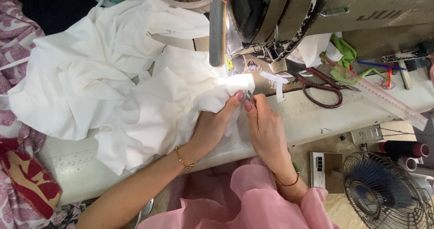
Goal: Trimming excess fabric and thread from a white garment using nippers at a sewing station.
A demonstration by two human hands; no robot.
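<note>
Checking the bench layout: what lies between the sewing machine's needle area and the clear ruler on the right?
In the head view, dark-handled scissors lie on the table between the sewing machine and the ruler, with green fabric scraps just behind.

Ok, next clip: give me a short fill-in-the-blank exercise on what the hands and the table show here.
1. The left hand pinches a fold of ____ fabric.
2. The right hand holds a small metal tool against the fabric's ____.
3. Scissors with dark red handles lie on the table, right of the ____ machine.
4. A small ____ stands at lower right.

Missing words: white; edge; sewing; fan
</note>
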